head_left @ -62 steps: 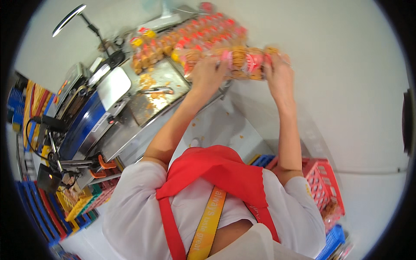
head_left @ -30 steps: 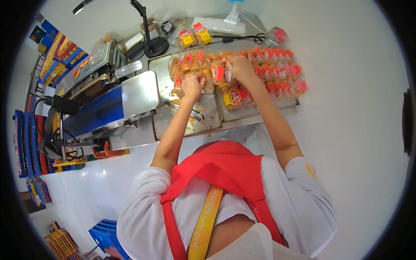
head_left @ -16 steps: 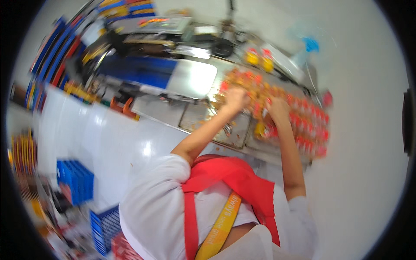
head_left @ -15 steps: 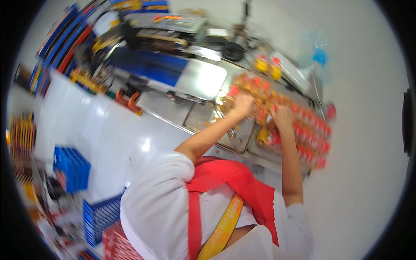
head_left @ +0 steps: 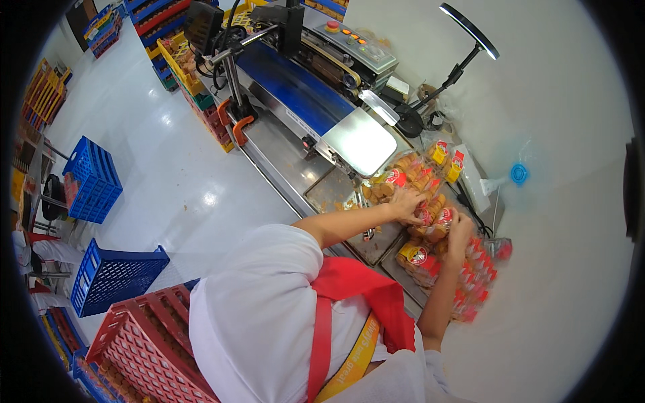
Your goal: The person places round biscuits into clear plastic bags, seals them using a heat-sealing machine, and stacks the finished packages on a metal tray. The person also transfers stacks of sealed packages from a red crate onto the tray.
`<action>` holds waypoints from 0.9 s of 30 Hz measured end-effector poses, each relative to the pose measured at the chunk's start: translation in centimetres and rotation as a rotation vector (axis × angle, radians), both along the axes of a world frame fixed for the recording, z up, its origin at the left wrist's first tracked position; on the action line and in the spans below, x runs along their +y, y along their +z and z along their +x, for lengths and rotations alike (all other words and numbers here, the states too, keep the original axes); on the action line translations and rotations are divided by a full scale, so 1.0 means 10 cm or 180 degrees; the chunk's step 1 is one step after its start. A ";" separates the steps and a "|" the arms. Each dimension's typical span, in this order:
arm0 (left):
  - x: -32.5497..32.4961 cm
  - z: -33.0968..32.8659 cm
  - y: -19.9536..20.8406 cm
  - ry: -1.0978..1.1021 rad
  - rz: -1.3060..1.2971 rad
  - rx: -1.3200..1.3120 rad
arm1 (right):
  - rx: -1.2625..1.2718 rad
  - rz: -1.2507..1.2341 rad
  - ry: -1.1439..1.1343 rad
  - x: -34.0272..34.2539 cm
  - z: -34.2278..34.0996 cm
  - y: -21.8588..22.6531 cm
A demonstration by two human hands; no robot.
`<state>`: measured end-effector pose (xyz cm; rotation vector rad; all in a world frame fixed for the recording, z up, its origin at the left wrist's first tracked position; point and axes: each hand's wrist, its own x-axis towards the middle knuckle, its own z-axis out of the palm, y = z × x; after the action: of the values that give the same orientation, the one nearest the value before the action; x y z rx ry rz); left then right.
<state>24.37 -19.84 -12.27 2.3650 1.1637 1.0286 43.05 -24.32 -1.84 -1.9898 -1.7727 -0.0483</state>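
A clear plastic bag of brown rolls or cookies [head_left: 440,227] with a red-and-white label lies between my two hands at the table's edge. My left hand [head_left: 406,205] has its fingers curled over the bag's left side. On its other side, my right hand [head_left: 459,232] pinches the end of the plastic. Similar filled bags [head_left: 396,180] are heaped beyond my left hand. A bag with a yellow and red label [head_left: 416,255] rests just below my right hand, beside rows of bags with red ends [head_left: 474,279].
A machine with a blue conveyor belt [head_left: 295,87] and shiny metal end plate [head_left: 359,142] stands ahead. A ring lamp [head_left: 470,30] rises behind it. Red crates [head_left: 148,336] and a blue crate [head_left: 117,275] stand at my left. Crumbs lie on the metal table [head_left: 329,191].
My view has turned and steadied, so the machine and lamp show more fully. Both hands remain at the bags; a labelled bag now shows plainly between them.
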 end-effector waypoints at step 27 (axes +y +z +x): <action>0.35 -0.33 0.35 -0.2189 -0.2861 -0.0651 | 0.1487 0.0567 0.0017 -0.99 -0.54 -1.14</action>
<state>21.10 -16.31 -8.79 1.6536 0.4796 0.3606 37.61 -34.27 -13.22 -1.6986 -1.4196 0.2341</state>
